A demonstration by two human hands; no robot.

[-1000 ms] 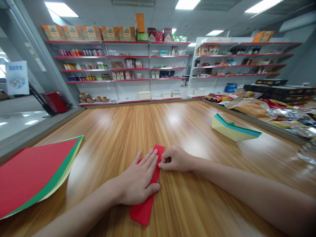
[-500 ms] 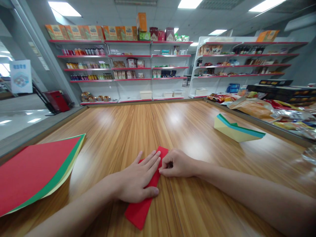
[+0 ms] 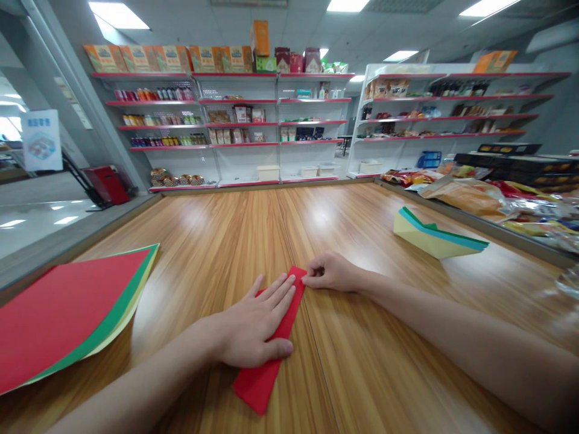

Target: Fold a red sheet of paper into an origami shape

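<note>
A strip of folded red paper lies slantwise on the wooden table in front of me. My left hand rests flat across its middle with the fingers spread, so part of the paper is hidden under the palm. At the far right corner of the strip, the thumb and forefinger of my right hand are pinched together at the paper's edge. The other fingers of that hand are curled in. Further right stands a folded paper boat in yellow, blue and green.
A stack of coloured paper sheets, red on top with green and yellow below, lies at the left. Packaged snacks and dark boxes line the right side. Stocked shelves stand behind the table.
My right hand has slid away from me along the right edge of the red paper to its far corner. My left hand stays pressed on the paper. The view has shifted slightly.
</note>
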